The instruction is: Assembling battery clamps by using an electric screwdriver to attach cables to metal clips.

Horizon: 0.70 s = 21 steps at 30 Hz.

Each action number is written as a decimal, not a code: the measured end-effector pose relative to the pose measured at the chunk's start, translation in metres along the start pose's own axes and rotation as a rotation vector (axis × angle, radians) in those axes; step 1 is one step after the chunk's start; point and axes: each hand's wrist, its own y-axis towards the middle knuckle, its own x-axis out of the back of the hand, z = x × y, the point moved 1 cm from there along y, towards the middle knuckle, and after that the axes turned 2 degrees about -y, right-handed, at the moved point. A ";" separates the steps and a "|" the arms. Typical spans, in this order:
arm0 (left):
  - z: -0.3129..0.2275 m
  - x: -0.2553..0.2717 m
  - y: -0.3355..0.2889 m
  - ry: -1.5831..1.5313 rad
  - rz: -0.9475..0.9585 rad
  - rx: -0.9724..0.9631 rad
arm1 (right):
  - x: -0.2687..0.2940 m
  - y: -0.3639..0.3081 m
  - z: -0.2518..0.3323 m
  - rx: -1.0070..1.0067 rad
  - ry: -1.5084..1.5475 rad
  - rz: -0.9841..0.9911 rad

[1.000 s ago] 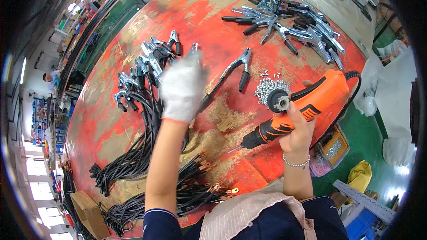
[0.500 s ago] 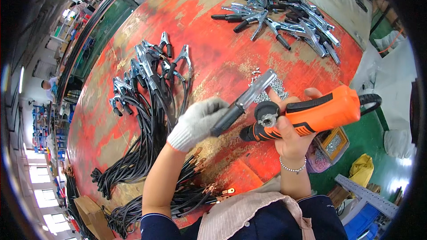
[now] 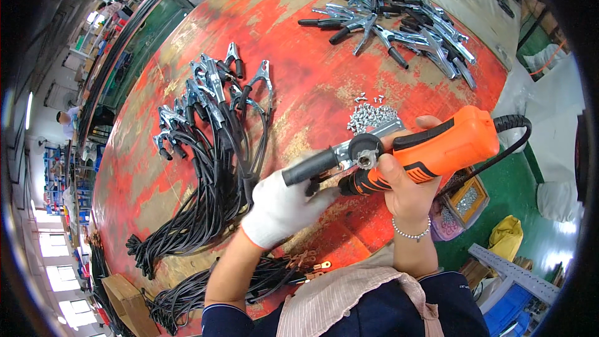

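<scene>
My left hand (image 3: pixel 277 212), in a white knit glove, is closed around the black-sleeved handle of a silver metal clamp (image 3: pixel 315 165). My bare right hand (image 3: pixel 409 196) grips an orange and black corded power tool (image 3: pixel 458 143). The tool's round black head with a metal socket lies over the clamp, hiding part of its metal. Beyond the clamp is a heap of small silver screws (image 3: pixel 371 117). To the left lies a bundle of black cables (image 3: pixel 209 193) with clamps on their far ends.
More loose clamps (image 3: pixel 399 31) are piled at the far right of the worn red table (image 3: pixel 293 56). Close to me lies another cable bundle (image 3: pixel 206 290) with copper lugs (image 3: pixel 321 266). A wooden box of small metal parts (image 3: pixel 468 201) stands off the table's right edge.
The clamp has turned flatter, its metal end swinging down and right under the tool head. My left hand has shifted slightly lower. The tool has moved slightly down and left.
</scene>
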 end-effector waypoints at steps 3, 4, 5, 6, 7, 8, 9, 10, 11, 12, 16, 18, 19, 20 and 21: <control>0.016 -0.024 -0.006 0.460 -0.226 -0.247 | 0.006 -0.002 -0.003 0.096 -0.174 0.117; 0.019 -0.024 -0.002 0.449 -0.348 -0.290 | 0.008 -0.002 -0.003 0.107 -0.213 0.173; 0.021 -0.023 -0.001 0.436 -0.470 -0.331 | 0.011 -0.001 -0.004 0.120 -0.252 0.229; 0.018 -0.021 -0.003 0.194 -0.457 -0.201 | 0.012 0.000 -0.002 0.139 -0.286 0.283; 0.012 -0.020 -0.006 -0.048 -0.440 -0.071 | 0.007 -0.001 -0.004 0.100 -0.180 0.281; 0.010 -0.019 -0.009 -0.291 -0.418 0.059 | 0.002 -0.001 -0.005 0.060 -0.075 0.278; 0.020 -0.023 -0.009 -0.811 -0.310 0.283 | -0.001 -0.003 -0.013 0.041 -0.028 0.268; 0.026 -0.021 -0.010 -1.116 -0.245 0.394 | -0.006 -0.005 -0.018 -0.070 0.058 0.207; 0.030 -0.015 -0.011 -1.255 -0.180 0.372 | -0.010 -0.004 -0.027 -0.140 0.056 0.143; 0.035 -0.012 -0.013 -1.393 -0.110 0.352 | -0.014 -0.002 -0.037 -0.213 0.052 0.077; 0.037 -0.002 -0.024 -1.529 -0.109 0.343 | -0.032 -0.002 -0.066 -0.202 -0.008 0.104; 0.039 0.004 -0.027 -1.561 -0.092 0.313 | -0.036 -0.004 -0.069 -0.191 -0.057 0.156; 0.038 0.008 -0.029 -1.564 -0.066 0.356 | -0.038 -0.004 -0.067 -0.167 -0.093 0.183; 0.038 0.008 -0.030 -1.547 -0.051 0.351 | -0.041 -0.003 -0.065 -0.143 -0.127 0.210; 0.039 0.007 -0.030 -1.530 -0.033 0.346 | -0.042 -0.003 -0.063 -0.155 -0.130 0.233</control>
